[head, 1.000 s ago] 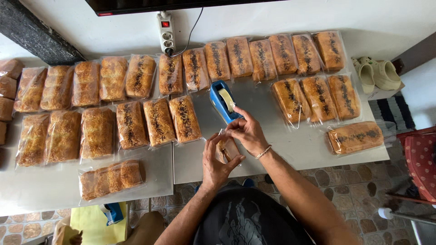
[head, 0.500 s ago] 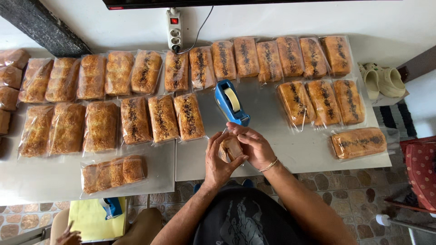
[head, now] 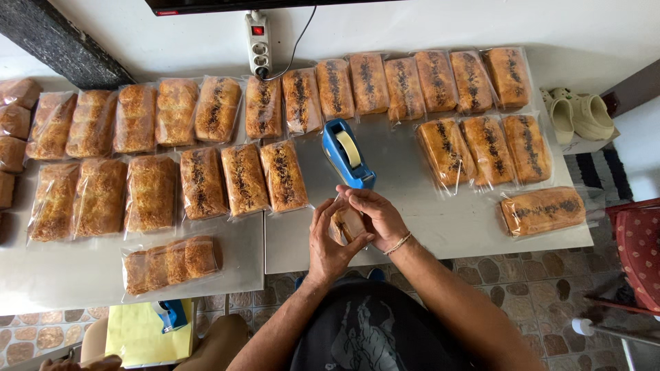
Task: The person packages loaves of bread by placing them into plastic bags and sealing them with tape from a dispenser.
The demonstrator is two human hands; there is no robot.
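Both my hands hold one small bagged bread upright at the near edge of the white table. My left hand cups its left side. Fingers of my right hand press on the top of the clear bag. A blue tape dispenser with a pale roll stands just beyond my fingertips. Several bagged loaves lie in rows across the table, with a single one off to the right.
A second white table adjoins on the left, carrying a bagged loaf of rolls. A power strip lies at the back. Pale clogs rest at the right. A yellow stool holds another blue dispenser.
My right hand left the tape dispenser and came back to the bag. Both hands now close on the bagged bread nearer my body.
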